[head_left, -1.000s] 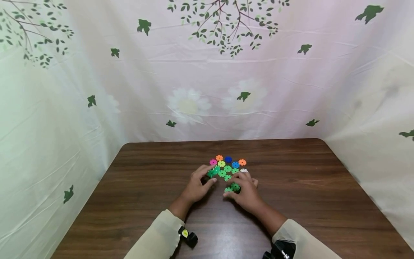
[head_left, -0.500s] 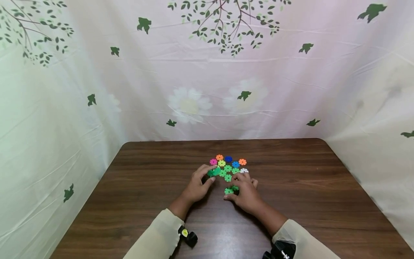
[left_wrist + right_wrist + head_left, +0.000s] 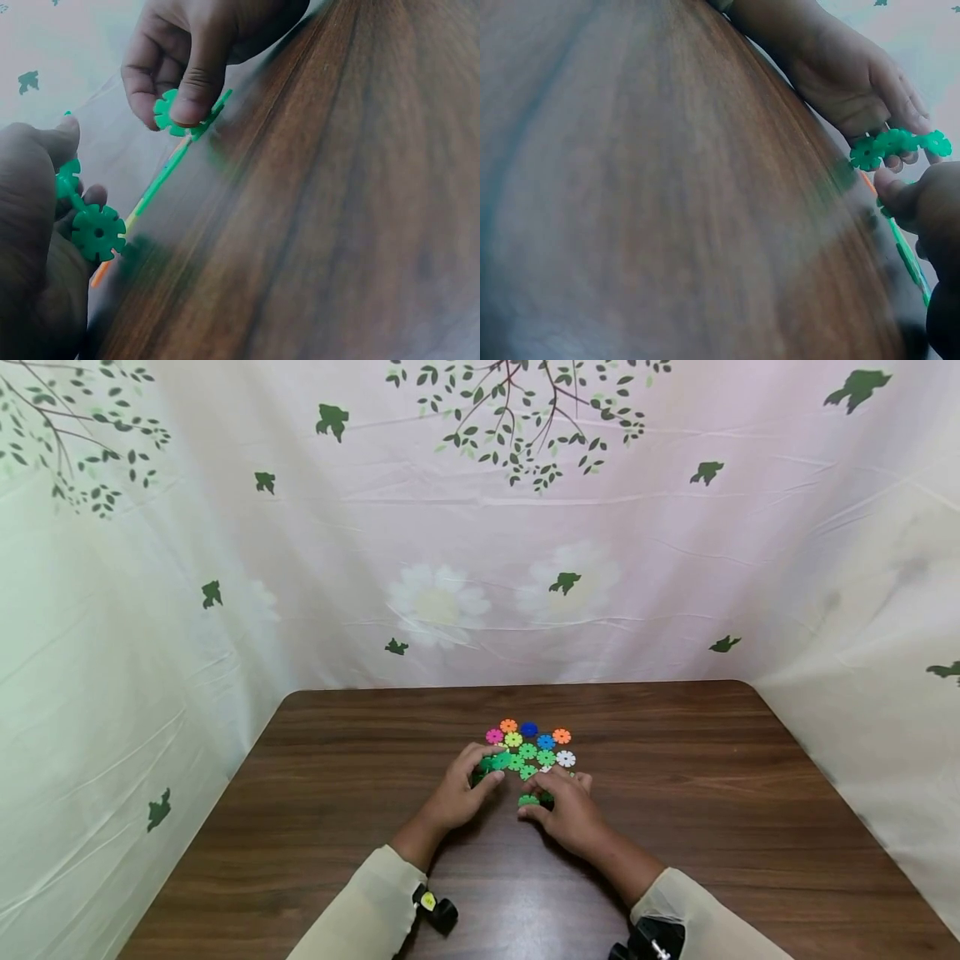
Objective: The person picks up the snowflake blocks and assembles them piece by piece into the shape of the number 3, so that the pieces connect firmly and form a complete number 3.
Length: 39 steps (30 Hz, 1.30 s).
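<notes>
My left hand holds a chain of linked green interlocking discs by its fingers. The chain's notched discs also show in the left wrist view, hanging beside the palm. My right hand pinches a green notched disc between thumb and fingers, with another green disc set edge-on against it. A short gap separates the two hands. Beyond them, flat on the table, lie loose discs: green, white, yellow and blue. Some green ones are partly hidden by the right fingers.
At the back of the group lie orange discs, a dark blue disc and a pink disc. The brown wooden table ends at a printed cloth backdrop. Each sleeve carries a black wrist camera.
The fingers of my right hand have drawn slightly toward me, uncovering the white disc. The green pieces in both hands have tilted a little. Both forearms stay in place.
</notes>
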{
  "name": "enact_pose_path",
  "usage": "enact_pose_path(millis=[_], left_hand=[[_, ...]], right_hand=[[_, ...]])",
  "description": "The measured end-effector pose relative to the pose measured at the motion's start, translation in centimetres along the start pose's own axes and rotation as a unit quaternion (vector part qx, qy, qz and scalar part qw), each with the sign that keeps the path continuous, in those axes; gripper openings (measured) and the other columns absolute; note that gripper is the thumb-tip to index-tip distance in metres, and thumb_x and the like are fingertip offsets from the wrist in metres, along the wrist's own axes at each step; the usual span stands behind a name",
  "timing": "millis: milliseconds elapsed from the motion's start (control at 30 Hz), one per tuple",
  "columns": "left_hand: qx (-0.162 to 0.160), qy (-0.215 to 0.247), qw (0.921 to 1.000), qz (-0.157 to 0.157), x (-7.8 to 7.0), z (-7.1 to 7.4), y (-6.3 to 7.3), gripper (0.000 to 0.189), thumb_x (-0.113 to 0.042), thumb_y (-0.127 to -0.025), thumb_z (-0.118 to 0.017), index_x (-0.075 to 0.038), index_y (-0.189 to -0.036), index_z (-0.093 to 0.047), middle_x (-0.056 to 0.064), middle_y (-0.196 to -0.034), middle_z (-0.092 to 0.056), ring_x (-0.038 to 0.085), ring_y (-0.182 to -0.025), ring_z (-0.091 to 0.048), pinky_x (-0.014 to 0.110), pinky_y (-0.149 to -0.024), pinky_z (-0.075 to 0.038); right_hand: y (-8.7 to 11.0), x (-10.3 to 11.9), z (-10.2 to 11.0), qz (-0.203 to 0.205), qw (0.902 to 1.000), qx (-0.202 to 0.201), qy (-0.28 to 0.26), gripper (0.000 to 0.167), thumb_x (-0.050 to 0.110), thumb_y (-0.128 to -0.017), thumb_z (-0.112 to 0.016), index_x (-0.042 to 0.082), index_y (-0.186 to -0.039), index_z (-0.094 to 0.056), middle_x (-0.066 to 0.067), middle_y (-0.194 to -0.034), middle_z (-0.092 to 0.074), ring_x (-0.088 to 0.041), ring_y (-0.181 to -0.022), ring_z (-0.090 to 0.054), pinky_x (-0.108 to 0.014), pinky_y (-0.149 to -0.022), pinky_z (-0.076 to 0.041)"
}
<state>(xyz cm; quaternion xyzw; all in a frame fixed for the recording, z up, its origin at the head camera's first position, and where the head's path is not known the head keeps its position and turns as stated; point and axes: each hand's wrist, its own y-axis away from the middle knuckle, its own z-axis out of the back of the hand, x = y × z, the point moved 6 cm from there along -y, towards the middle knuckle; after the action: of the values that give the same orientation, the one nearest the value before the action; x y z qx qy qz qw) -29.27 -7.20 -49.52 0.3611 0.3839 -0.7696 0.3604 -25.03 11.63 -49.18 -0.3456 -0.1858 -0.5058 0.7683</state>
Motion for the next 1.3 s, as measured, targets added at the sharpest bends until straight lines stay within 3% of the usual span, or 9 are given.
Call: enact_pose_path(millis=[167, 333, 467, 667, 900, 1100, 1300], left_hand=[[0.008, 0.023, 0.9994, 0.023, 0.1, -0.1, 0.1, 0.04, -0.015, -0.113, -0.062, -0.002, -0.15, -0.06, 0.016, -0.12, -0.061, 0.011, -0.082, -0.061, 0.026, -0.078, -0.058], [0.004, 0.039, 0.9989, 0.024, 0.0, -0.1, 0.2, 0.036, -0.014, -0.113, -0.06, -0.003, -0.148, -0.062, 0.017, -0.123, -0.064, 0.011, -0.089, -0.061, 0.027, -0.081, -0.058], [-0.007, 0.048, 0.9985, 0.025, -0.1, 0.1, 0.3, 0.036, -0.013, -0.112, -0.061, -0.002, -0.146, -0.064, 0.017, -0.126, -0.069, 0.011, -0.098, -0.06, 0.026, -0.088, -0.055], [-0.008, 0.046, 0.9987, 0.022, -0.3, 0.2, 0.4, 0.038, -0.013, -0.111, -0.064, -0.001, -0.147, -0.064, 0.018, -0.116, -0.071, 0.008, -0.087, -0.061, 0.025, -0.078, -0.057], [-0.001, 0.049, 0.9988, 0.009, -0.6, 0.0, 0.5, 0.041, -0.011, -0.109, -0.067, 0.004, -0.147, -0.063, 0.019, -0.116, -0.071, 0.013, -0.085, -0.063, 0.026, -0.075, -0.058], [0.023, 0.057, 0.9981, 0.0, -0.8, -0.3, 0.6, 0.039, -0.009, -0.108, -0.069, 0.004, -0.145, -0.066, 0.022, -0.123, -0.075, 0.027, -0.078, -0.069, 0.028, -0.072, -0.061], [0.039, 0.055, 0.9976, -0.014, -0.9, -0.4, 0.6, 0.039, -0.009, -0.108, -0.069, 0.005, -0.144, -0.066, 0.022, -0.133, -0.074, 0.015, -0.083, -0.069, 0.029, -0.079, -0.061]], right_hand=[[0.0, 0.1, 0.2, 0.014, 0.9995, -0.028, -0.008, 0.022, 0.017, -0.08, -0.095, 0.022, -0.088, -0.075, 0.01, -0.089, -0.071, -0.008, -0.087, -0.062, -0.043, -0.093, -0.026], [0.1, 0.4, 0.6, 0.056, 0.9945, -0.089, -0.005, 0.019, 0.013, -0.082, -0.092, 0.02, -0.085, -0.075, 0.008, -0.086, -0.074, -0.007, -0.081, -0.066, -0.039, -0.089, -0.029], [0.2, 0.7, 0.9, 0.083, 0.9888, -0.124, -0.003, 0.013, 0.007, -0.089, -0.087, 0.015, -0.092, -0.078, 0.002, -0.089, -0.077, -0.012, -0.083, -0.071, -0.037, -0.089, -0.033], [0.3, 1.0, 1.2, 0.105, 0.9846, -0.139, -0.017, 0.015, -0.002, -0.095, -0.079, 0.005, -0.108, -0.08, -0.005, -0.098, -0.081, -0.022, -0.093, -0.077, -0.039, -0.09, -0.035], [0.4, 0.9, 1.6, 0.099, 0.9783, -0.174, -0.052, 0.01, -0.004, -0.095, -0.078, 0.006, -0.093, -0.076, -0.004, -0.079, -0.076, -0.004, -0.074, -0.066, -0.04, -0.09, -0.037], [0.4, 0.9, 1.7, 0.097, 0.9792, -0.17, -0.053, 0.009, -0.003, -0.096, -0.077, 0.004, -0.091, -0.073, -0.005, -0.075, -0.074, -0.002, -0.073, -0.064, -0.043, -0.091, -0.037], [0.4, 0.8, 1.5, 0.086, 0.982, -0.158, -0.057, 0.008, -0.001, -0.098, -0.077, 0.004, -0.093, -0.072, -0.006, -0.075, -0.073, 0.0, -0.074, -0.061, -0.043, -0.093, -0.035]])
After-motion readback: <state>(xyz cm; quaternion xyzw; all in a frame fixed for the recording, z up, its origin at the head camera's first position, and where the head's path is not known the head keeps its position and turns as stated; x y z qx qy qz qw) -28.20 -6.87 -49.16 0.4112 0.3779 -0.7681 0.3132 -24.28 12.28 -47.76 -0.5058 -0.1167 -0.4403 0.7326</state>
